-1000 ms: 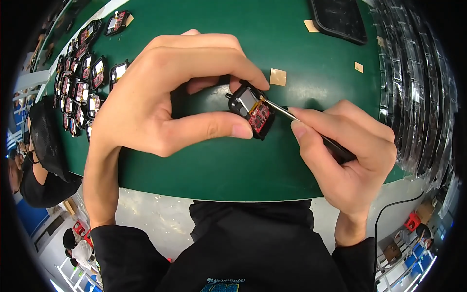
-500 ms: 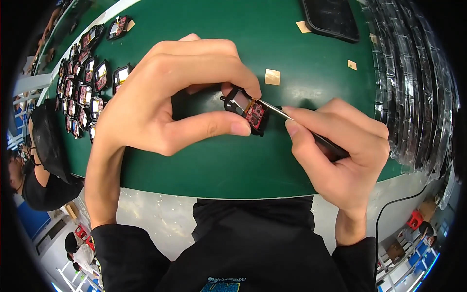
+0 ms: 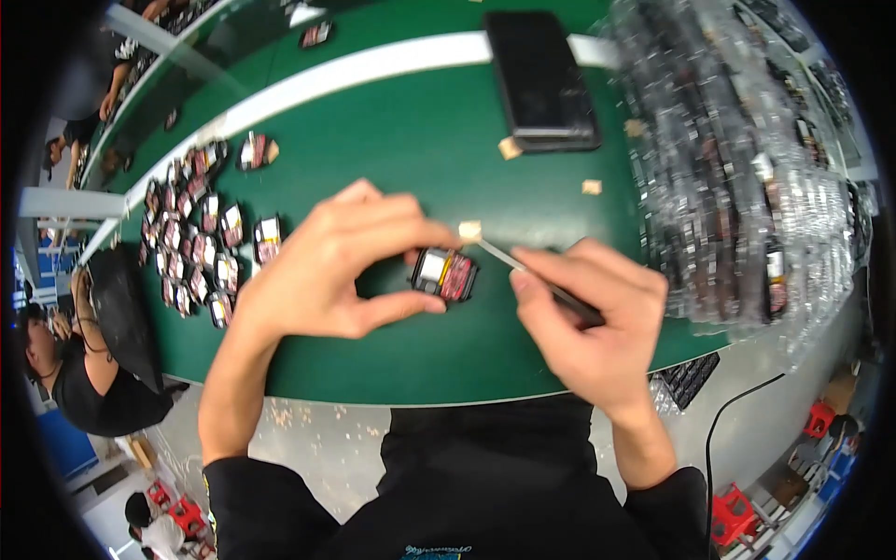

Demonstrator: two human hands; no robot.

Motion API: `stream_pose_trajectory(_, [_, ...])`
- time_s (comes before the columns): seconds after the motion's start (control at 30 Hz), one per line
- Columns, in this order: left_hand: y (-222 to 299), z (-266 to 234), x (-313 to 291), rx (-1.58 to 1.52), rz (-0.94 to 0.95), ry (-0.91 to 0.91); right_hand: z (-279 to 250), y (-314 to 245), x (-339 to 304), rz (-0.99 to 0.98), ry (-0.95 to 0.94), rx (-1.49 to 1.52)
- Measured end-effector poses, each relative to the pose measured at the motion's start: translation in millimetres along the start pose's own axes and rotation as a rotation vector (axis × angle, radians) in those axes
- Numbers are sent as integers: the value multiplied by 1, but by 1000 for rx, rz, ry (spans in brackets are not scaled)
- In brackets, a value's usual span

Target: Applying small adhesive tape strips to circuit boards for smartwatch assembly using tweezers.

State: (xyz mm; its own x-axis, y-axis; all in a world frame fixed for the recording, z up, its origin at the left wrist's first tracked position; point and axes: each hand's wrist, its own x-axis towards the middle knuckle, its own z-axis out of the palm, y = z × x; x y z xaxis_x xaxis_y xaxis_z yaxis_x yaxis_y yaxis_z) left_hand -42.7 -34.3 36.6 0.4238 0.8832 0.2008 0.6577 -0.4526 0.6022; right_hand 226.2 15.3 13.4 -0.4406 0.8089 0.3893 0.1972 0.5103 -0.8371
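Your left hand [image 3: 327, 266] clamps the small device [image 3: 446, 273] between thumb and forefinger; your right hand [image 3: 602, 322] pinches the thin tool [image 3: 500, 254], tip near the tan square [image 3: 469, 231] beyond. This tool step seems to call for steadiness.

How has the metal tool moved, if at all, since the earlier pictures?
Yes. Judged against the tan square, the metal tool has moved up and rightward in the view; its tip now appears at the square's edge.

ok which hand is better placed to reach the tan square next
Right, most likely: the right hand holds a thin tool with its tip close to the tan square, while the left hand is occupied with the small gadget.
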Motion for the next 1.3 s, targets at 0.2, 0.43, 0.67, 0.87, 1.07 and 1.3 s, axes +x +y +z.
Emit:
stream_pose_trajectory(0.2, [13,-4,9,-182,-168,96,-7,-1,0,67,23,100])
stream_pose_trajectory(0.43, [29,-54,110,-168,173,295,0,9,-9,-3,32,171])
stream_pose_trajectory(0.67, [56,-62,285,75,352,27,1,4,-10,9,-1,195])
stream_pose_trajectory(0.87, [36,-67,291,-21,328,85,0,4,-7,11,21,182])
stream_pose_trajectory(1.07, [-53,-118,216,395,-194,416,0,6,-9,28,-29,200])
stream_pose_trajectory(1.3, [-118,-109,118,592,-573,18,-4,0,-8,34,-48,173])
